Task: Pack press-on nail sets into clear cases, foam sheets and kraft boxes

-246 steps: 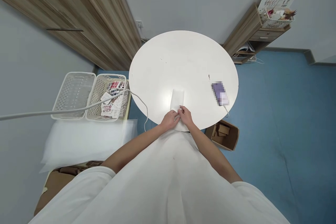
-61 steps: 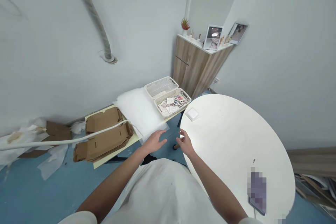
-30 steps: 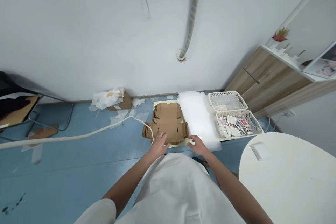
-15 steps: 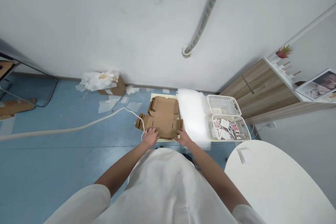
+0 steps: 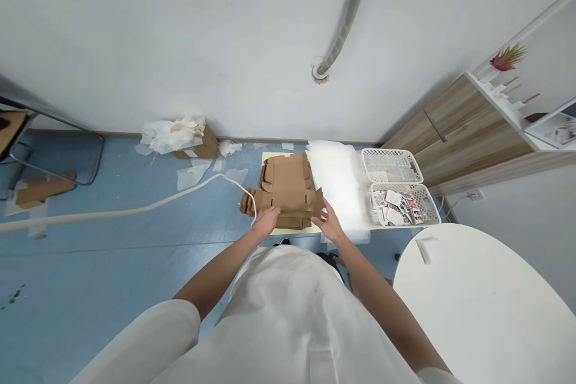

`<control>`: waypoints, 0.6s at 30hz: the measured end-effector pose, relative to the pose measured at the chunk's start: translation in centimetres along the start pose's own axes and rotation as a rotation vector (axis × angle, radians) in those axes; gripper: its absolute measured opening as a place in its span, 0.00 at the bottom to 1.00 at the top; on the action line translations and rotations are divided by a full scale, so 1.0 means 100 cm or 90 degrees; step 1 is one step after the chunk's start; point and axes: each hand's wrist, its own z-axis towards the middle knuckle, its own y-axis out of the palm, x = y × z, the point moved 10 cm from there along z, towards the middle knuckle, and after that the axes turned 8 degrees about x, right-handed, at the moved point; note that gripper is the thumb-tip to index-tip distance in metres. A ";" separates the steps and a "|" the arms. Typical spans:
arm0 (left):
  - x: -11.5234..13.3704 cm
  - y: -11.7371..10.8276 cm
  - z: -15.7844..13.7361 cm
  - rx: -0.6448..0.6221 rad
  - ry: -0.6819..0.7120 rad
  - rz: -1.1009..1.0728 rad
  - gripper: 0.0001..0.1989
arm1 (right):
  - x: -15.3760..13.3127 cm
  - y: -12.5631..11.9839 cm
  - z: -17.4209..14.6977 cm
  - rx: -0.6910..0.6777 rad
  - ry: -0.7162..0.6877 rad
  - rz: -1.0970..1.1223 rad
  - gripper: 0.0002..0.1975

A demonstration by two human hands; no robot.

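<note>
A brown flat cardboard box (image 5: 290, 180) lies unfolded on top of a stack of similar blanks, on a pale yellow low surface. Its near edge is bent upward. My left hand (image 5: 266, 221) grips that near edge toward the left, fingers over the flap. At the right end, my right hand (image 5: 330, 224) has the corner flap between thumb and fingers. A white cord (image 5: 245, 191) passes over the left end of the stack, close to my left hand. White foam sheets (image 5: 338, 186) lie in a pile just right of the cardboard.
Two white plastic baskets stand to the right: the far basket (image 5: 392, 153) holds clear items, the near basket (image 5: 435, 216) printed cards. A round white table (image 5: 481, 294) is at lower right. Paper scraps and a torn carton (image 5: 207, 143) lie left along the wall.
The near edge of the top cardboard has been lifted and folded upward, with both hands on it. The view has shifted slightly.
</note>
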 end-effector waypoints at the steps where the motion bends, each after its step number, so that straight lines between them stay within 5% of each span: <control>1: 0.004 -0.007 0.000 0.020 0.009 -0.013 0.18 | -0.003 -0.001 -0.003 -0.006 0.003 0.040 0.46; 7: 0.015 -0.042 -0.003 0.121 0.028 -0.107 0.18 | -0.012 -0.008 -0.015 -0.002 0.091 0.179 0.50; 18: 0.064 -0.045 -0.027 0.118 0.143 -0.146 0.20 | -0.051 0.020 -0.018 -0.091 0.192 0.463 0.21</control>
